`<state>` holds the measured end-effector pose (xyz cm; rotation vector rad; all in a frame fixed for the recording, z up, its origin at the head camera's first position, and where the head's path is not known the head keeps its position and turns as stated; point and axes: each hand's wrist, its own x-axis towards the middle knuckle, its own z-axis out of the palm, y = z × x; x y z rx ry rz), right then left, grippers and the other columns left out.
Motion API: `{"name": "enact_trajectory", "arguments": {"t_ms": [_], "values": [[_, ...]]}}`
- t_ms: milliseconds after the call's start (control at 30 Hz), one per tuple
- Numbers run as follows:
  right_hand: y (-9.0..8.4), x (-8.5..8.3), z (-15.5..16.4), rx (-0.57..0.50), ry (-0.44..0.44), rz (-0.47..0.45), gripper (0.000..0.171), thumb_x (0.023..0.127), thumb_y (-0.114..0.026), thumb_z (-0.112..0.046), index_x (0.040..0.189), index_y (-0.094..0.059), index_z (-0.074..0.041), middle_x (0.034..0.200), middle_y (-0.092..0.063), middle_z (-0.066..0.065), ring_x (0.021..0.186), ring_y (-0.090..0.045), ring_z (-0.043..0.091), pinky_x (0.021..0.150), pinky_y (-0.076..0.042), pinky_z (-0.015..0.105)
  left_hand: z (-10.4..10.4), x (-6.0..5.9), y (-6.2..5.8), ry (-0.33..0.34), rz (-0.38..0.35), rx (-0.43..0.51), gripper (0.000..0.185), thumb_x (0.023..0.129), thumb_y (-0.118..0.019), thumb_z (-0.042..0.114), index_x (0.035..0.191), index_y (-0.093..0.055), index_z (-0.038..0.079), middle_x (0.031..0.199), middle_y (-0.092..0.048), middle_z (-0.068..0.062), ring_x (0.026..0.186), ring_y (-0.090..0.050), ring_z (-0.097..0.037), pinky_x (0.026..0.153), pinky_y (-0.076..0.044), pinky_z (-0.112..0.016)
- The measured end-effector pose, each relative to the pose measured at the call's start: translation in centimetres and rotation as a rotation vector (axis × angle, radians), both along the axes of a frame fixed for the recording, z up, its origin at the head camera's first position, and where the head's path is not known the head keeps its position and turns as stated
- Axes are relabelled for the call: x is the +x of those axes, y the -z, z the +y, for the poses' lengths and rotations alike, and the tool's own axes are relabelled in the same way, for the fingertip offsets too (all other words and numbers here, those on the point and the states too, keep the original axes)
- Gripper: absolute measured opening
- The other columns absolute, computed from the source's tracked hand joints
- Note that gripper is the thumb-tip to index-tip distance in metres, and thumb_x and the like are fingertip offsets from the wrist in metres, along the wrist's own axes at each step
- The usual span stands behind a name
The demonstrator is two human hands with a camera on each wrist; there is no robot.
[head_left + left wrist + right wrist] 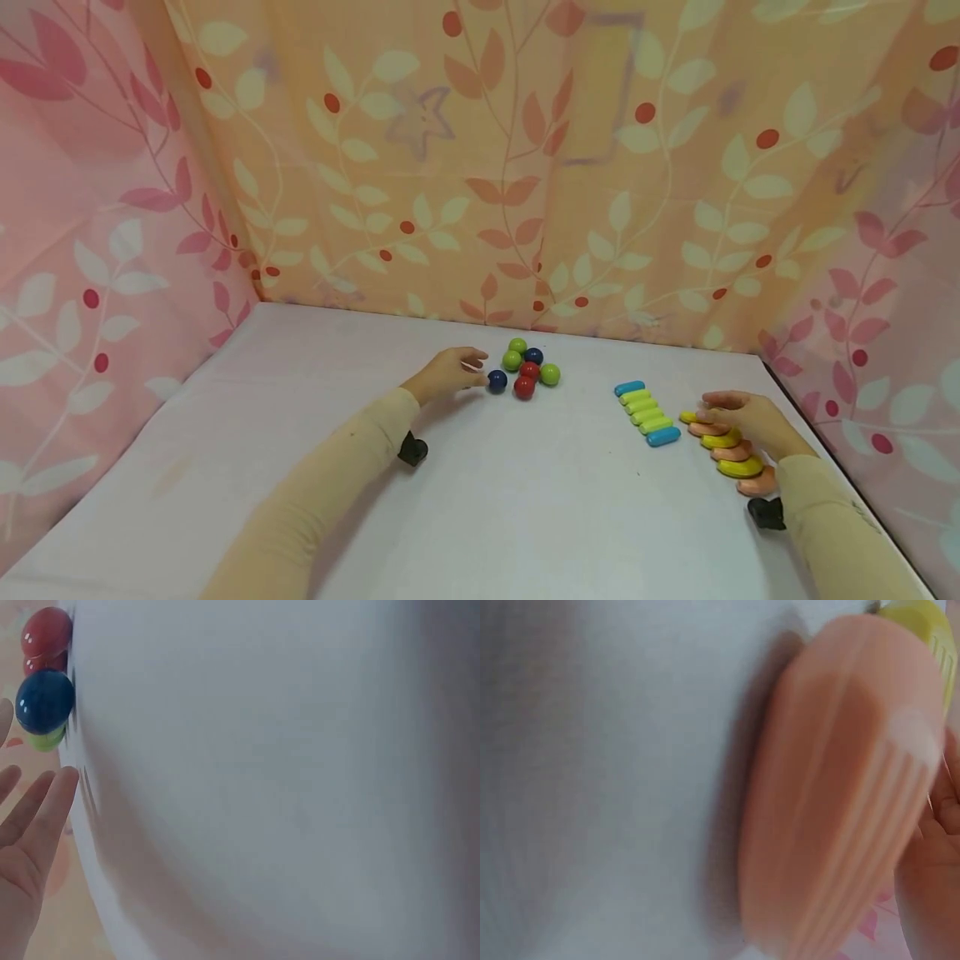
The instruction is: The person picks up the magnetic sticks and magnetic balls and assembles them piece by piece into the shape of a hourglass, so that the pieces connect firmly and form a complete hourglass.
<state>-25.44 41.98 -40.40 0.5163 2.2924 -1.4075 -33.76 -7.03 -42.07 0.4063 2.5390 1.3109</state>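
A cluster of small balls lies at the back of the white table (517, 508): green (517, 345), red (524, 387) and a blue ball (497, 381) nearest my left hand (472, 367). That hand hovers just left of the blue ball with relaxed fingers, holding nothing. The left wrist view shows its straight fingers (45, 806) below the blue ball (45, 700), a red ball (46, 634) and a green one (46, 739). My right hand (723, 406) rests with extended fingers over a row of yellow and orange pieces (738, 467). An orange piece (840, 802) fills the right wrist view.
A row of green capsule-shaped pieces with blue ones at each end (647, 412) lies just left of the yellow and orange row. Floral curtains (480, 167) close in the table at the back and both sides. The table's right edge (840, 467) runs close to my right arm.
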Motion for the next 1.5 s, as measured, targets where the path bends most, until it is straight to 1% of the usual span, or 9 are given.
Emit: {"name": "enact_trajectory", "arguments": {"t_ms": [133, 300, 467, 700, 967, 1167, 1267, 1400, 1500], "values": [[0.3, 0.1, -0.2, -0.025, 0.018, -0.008, 0.079, 0.088, -0.066, -0.057, 0.153, -0.032, -0.027, 0.126, -0.048, 0.01, 0.078, -0.063, 0.024, 0.065, -0.055, 0.04, 0.5, -0.1, 0.1, -0.042, -0.1, 0.07, 0.054, 0.09, -0.074, 0.019, 0.14, -0.055, 0.009, 0.134, -0.061, -0.014, 0.11, -0.067, -0.022, 0.092, -0.058, -0.032], [0.6, 0.1, -0.4, -0.035, 0.041, -0.032, 0.076, 0.088, -0.067, -0.056, 0.152, -0.033, -0.032, 0.12, -0.052, 0.008, 0.074, -0.063, 0.023, 0.063, -0.054, 0.043, 0.8, -0.2, 0.4, -0.056, -0.154, 0.15, 0.054, 0.089, -0.074, 0.015, 0.139, -0.056, 0.006, 0.132, -0.062, -0.016, 0.105, -0.068, -0.02, 0.09, -0.058, -0.031], [0.8, -0.3, -0.4, 0.027, 0.031, -0.034, 0.073, 0.088, -0.066, -0.058, 0.15, -0.039, -0.031, 0.119, -0.05, 0.011, 0.077, -0.064, 0.025, 0.065, -0.056, 0.047, 1.0, -0.2, 0.4, -0.058, -0.167, 0.164, 0.05, 0.089, -0.075, 0.017, 0.136, -0.059, 0.007, 0.132, -0.063, -0.013, 0.108, -0.067, -0.018, 0.092, -0.058, -0.031], [1.0, -0.9, -0.5, 0.085, -0.03, 0.037, 0.069, 0.092, -0.064, -0.053, 0.147, -0.044, -0.016, 0.1, -0.07, 0.002, 0.073, -0.068, 0.028, 0.065, -0.055, 0.038, 1.4, -0.2, 0.3, -0.068, -0.166, 0.142, 0.047, 0.089, -0.075, 0.02, 0.133, -0.061, 0.009, 0.131, -0.064, -0.011, 0.107, -0.066, -0.017, 0.094, -0.057, -0.031], [1.0, -1.4, -1.1, 0.153, -0.097, 0.094, 0.065, 0.092, -0.066, -0.048, 0.14, -0.05, -0.006, 0.091, -0.069, 0.003, 0.067, -0.067, 0.024, 0.063, -0.059, 0.036, 1.4, -0.3, 0.3, -0.068, -0.154, 0.107, 0.04, 0.089, -0.075, 0.021, 0.126, -0.066, 0.01, 0.127, -0.065, -0.009, 0.102, -0.064, -0.017, 0.091, -0.057, -0.029], [0.8, -2.0, -1.6, 0.196, -0.139, 0.086, 0.061, 0.096, -0.063, -0.038, 0.144, -0.046, -0.004, 0.087, -0.066, 0.003, 0.066, -0.064, 0.02, 0.062, -0.06, 0.034, 1.4, -0.3, 0.4, -0.078, -0.156, 0.1, 0.035, 0.09, -0.074, 0.022, 0.122, -0.069, 0.009, 0.125, -0.067, -0.008, 0.103, -0.063, -0.017, 0.091, -0.057, -0.029], [0.8, -2.1, -1.9, 0.201, -0.128, 0.075, 0.06, 0.097, -0.062, -0.036, 0.144, -0.044, -0.004, 0.082, -0.067, 0.0, 0.066, -0.063, 0.018, 0.06, -0.059, 0.034, 1.5, -0.3, 0.4, -0.082, -0.164, 0.115, 0.033, 0.09, -0.074, 0.021, 0.121, -0.07, 0.009, 0.123, -0.068, -0.008, 0.102, -0.064, -0.017, 0.091, -0.057, -0.029], [0.7, -2.0, -2.2, 0.203, -0.084, 0.064, 0.064, 0.095, -0.065, -0.04, 0.145, -0.043, -0.008, 0.079, -0.068, -0.003, 0.068, -0.064, 0.017, 0.06, -0.059, 0.035, 1.6, -0.2, 0.4, -0.078, -0.162, 0.116, 0.033, 0.091, -0.073, 0.021, 0.12, -0.07, 0.008, 0.124, -0.068, -0.009, 0.102, -0.064, -0.017, 0.092, -0.056, -0.03], [0.4, -2.0, -2.6, 0.238, -0.092, 0.099, 0.07, 0.091, -0.067, -0.048, 0.146, -0.043, -0.011, 0.081, -0.066, -0.002, 0.07, -0.064, 0.017, 0.059, -0.058, 0.036, 1.7, -0.3, 0.3, -0.087, -0.159, 0.104, 0.033, 0.091, -0.073, 0.023, 0.12, -0.07, 0.008, 0.124, -0.067, -0.008, 0.101, -0.063, -0.016, 0.092, -0.056, -0.03]]}}
